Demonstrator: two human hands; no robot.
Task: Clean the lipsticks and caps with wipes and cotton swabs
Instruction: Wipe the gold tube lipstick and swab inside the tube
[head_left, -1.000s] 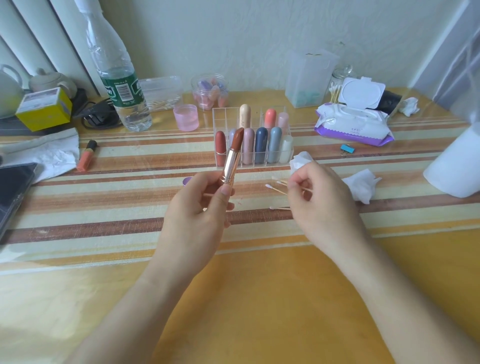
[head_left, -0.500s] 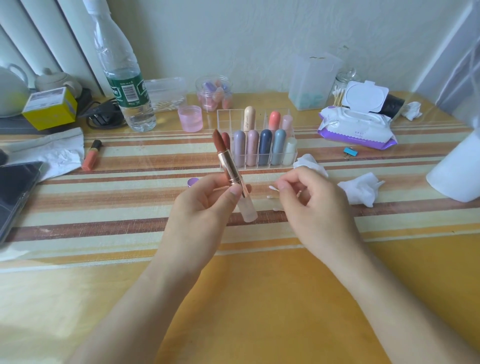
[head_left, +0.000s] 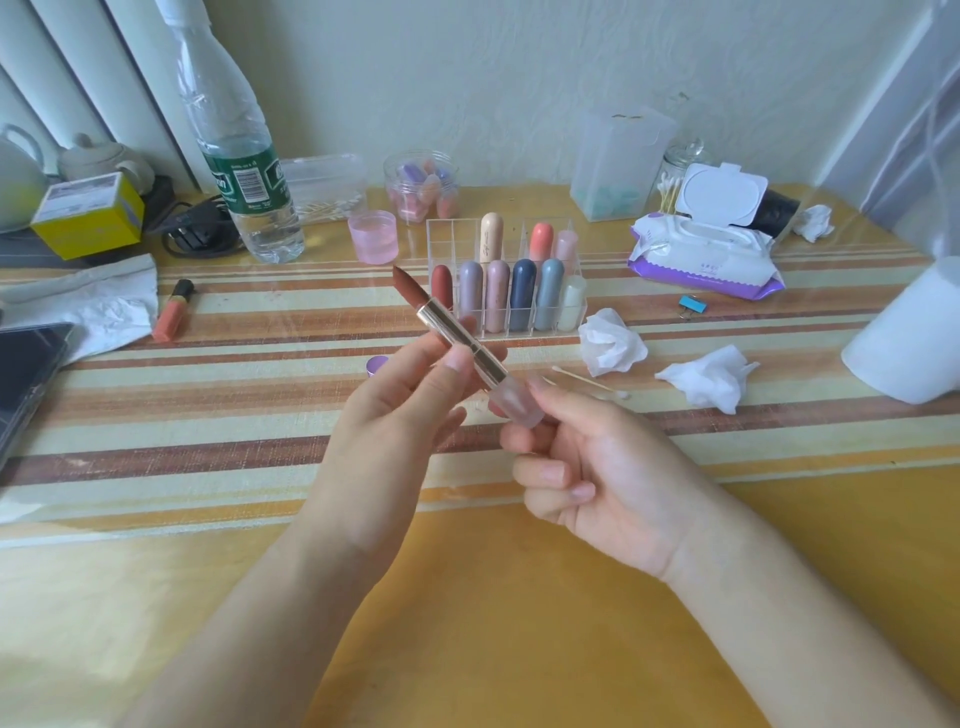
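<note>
Brown-red lipstick (head_left: 439, 323) in a gold tube is gripped by the left hand (head_left: 384, 431), its frosted base pinched by the right hand (head_left: 608, 467).

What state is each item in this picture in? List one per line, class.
lipstick: uncapped, bullet wound out, tilted
left hand: pinches the lipstick's middle
right hand: grips its base
wipes pack: lid flipped open
cotton swab: lying flat
two wipes: crumpled, lying loose
water bottle: standing, little water left
</note>
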